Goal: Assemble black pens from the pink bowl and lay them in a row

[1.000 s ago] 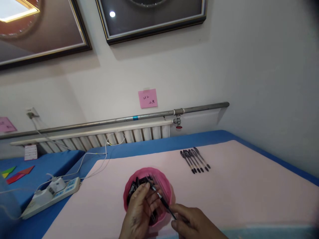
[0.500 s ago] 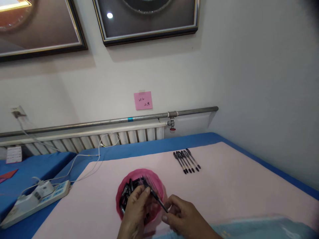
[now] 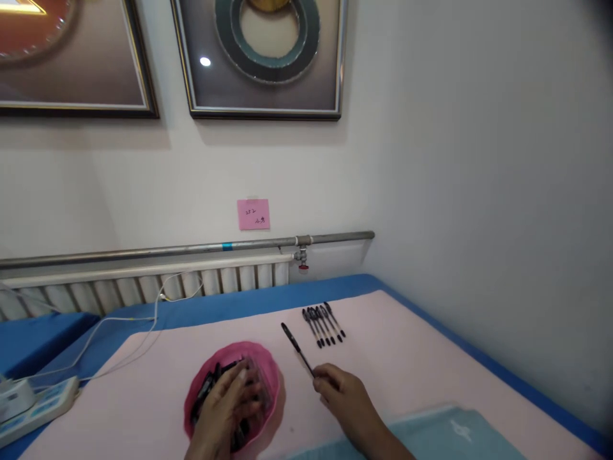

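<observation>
A pink bowl (image 3: 272, 377) full of black pens and caps sits on the pink table cover. My left hand (image 3: 225, 409) reaches into the bowl, fingers curled among the pens; what it grips is hidden. My right hand (image 3: 342, 399) pinches the near end of one black pen (image 3: 295, 347), holding it over the table and pointing up-left. The pen's far tip lies just left of a neat row of several black pens (image 3: 324, 324) laid side by side farther back.
A pink cover (image 3: 431, 370) lies over a blue tablecloth (image 3: 230, 305). A white power strip (image 3: 33, 409) with cables sits at the left. A radiator and pipe (image 3: 191, 248) run along the wall. A light blue cloth (image 3: 445, 434) is at the near right.
My right hand has carried the pen away from the bowl, to the right and toward the row of pens. My left hand let go of it and dropped back into the bowl. The view tilted up.
</observation>
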Available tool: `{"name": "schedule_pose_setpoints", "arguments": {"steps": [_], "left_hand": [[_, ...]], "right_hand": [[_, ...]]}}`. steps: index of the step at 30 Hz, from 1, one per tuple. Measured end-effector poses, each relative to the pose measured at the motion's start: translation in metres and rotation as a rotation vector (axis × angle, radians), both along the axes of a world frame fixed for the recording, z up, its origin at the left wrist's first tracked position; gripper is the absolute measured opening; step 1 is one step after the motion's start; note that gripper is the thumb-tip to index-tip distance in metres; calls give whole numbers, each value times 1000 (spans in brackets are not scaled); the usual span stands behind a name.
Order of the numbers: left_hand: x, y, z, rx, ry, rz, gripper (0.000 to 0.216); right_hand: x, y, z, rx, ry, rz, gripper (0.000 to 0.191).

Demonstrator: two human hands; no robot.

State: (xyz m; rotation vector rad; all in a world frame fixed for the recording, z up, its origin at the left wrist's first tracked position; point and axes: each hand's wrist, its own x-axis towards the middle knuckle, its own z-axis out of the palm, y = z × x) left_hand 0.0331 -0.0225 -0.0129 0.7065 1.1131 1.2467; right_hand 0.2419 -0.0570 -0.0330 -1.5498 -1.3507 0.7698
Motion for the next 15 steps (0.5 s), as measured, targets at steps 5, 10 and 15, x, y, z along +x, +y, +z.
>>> {"name": "schedule_pose_setpoints", "arguments": {"steps": [5,10,15], "left_hand": [[-5,5,-10,-20,-9,-66,27],[-6,6,-17,-34,-23,-101,42],[-3,4,-17,-8,15,-74,42]], "right_hand": [[53,4,-7,29,-4,-222,29],[94,9,-3,53,-33,-412,27],[106,20,5,58,-16,-410,22]]}}
